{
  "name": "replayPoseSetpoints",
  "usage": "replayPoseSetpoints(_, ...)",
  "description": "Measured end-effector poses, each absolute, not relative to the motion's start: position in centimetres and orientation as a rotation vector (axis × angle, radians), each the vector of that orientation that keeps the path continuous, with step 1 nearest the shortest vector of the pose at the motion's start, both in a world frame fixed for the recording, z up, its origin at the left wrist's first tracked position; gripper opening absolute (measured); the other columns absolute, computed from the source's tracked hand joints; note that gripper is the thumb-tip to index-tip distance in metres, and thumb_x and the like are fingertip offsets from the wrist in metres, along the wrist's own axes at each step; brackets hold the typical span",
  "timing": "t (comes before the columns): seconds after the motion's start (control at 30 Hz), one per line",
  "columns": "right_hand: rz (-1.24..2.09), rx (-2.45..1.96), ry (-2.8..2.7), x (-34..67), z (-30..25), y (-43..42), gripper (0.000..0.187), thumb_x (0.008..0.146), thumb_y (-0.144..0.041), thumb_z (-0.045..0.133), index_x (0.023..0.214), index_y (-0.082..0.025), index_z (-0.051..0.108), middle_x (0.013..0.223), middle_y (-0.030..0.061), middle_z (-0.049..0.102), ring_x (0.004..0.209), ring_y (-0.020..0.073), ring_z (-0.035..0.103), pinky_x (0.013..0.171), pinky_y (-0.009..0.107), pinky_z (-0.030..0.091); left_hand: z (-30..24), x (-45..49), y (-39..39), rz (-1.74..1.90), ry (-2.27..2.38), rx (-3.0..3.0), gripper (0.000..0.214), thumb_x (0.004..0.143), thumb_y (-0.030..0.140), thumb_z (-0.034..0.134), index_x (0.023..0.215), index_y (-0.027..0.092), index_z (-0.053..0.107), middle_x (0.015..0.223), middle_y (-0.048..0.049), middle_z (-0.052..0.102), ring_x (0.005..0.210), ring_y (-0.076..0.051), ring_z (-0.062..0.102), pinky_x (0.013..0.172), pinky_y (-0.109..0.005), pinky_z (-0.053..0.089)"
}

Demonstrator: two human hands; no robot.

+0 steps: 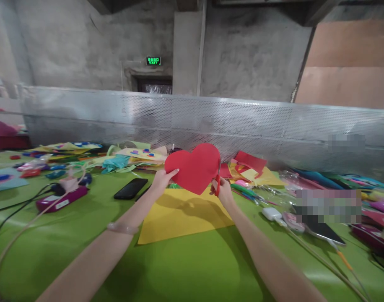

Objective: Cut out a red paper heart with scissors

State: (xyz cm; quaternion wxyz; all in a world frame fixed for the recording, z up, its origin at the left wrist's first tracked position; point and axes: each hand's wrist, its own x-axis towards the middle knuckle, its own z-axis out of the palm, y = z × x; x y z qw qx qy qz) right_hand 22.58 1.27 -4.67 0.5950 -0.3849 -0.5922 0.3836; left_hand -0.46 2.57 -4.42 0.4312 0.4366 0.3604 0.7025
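Observation:
A red paper heart [195, 167] is held up over the table, its lobes at the top and its point downward. My left hand [167, 178] pinches its left edge, thumb on the near face. My right hand [222, 191] is closed around red-handled scissors [217, 189], whose blades point upward at the heart's right edge. Whether the blades touch the paper, I cannot tell. Below the heart, a yellow sheet of paper [182, 216] lies flat on the green table, with a shadow across it.
A black phone [131, 188] lies left of the yellow sheet. Further left is a purple power strip [62, 199] with cables. Red paper scraps [250, 161] and pens [247, 191] lie to the right, near a white charger [271, 214]. A perforated metal panel [192, 119] borders the table's back.

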Motion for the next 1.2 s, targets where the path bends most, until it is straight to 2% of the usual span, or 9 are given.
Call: replayPoseSetpoints(1.2, 0.888, -0.881, -1.427, 22.83, -4.71, 1.38, 0.016, 0.066, -0.033, 0.056, 0.063, -0.019, 0.051, 0.041, -0.0055, 0.05, 0.036, 0.0093, 0.047, 0.039, 0.023, 0.046, -4.35, -0.55, 2.6, 1.755, 0.885, 1.064, 0.028, 0.06, 0.021, 0.078, 0.084, 0.009, 0.069, 0.085, -0.0126, 0.074, 0.074, -0.025, 0.069, 0.06, -0.033, 0.058)
